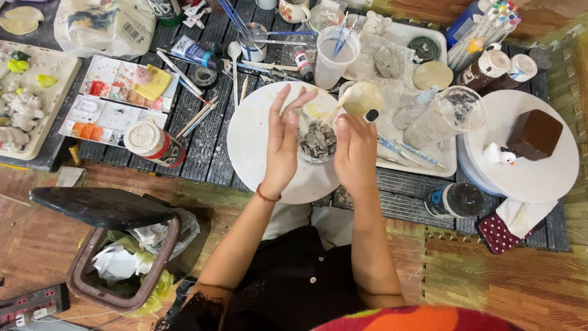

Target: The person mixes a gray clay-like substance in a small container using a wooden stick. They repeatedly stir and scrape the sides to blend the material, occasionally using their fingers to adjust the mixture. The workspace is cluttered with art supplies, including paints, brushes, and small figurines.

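A clear cup (316, 144) filled with grey stone-like chips sits on a round white board (251, 147) at the middle of the dark slatted table (202, 150), and both hands flank it. The left hand (283, 142) stands at the cup's nine o'clock, palm turned toward its side with the fingers spread and open, seeming to touch the wall rather than clasp it. The right hand (355, 150) lies at the cup's three o'clock, its fingers curled shut on a thin stick whose round beige spoon-like head (362, 98) rises toward one o'clock above the cup; a small dark-tipped item shows at the thumb, too small to tell what it is. At the cup's twelve o'clock, well apart, stands a tall translucent cup (334, 56) holding blue-handled brushes. At nine o'clock from the board lies a tin can on its side (154, 143), and beyond it two white paint palettes (113, 101) with orange and red blobs. At three o'clock sit a clear glass jar (453, 116) and, further out, a second round white board (539, 175) bearing a brown block (535, 133) and a small white figure (499, 153). At seven o'clock, on the floor well apart from the table, an open bin (119, 251) with a dark lid holds crumpled paper.
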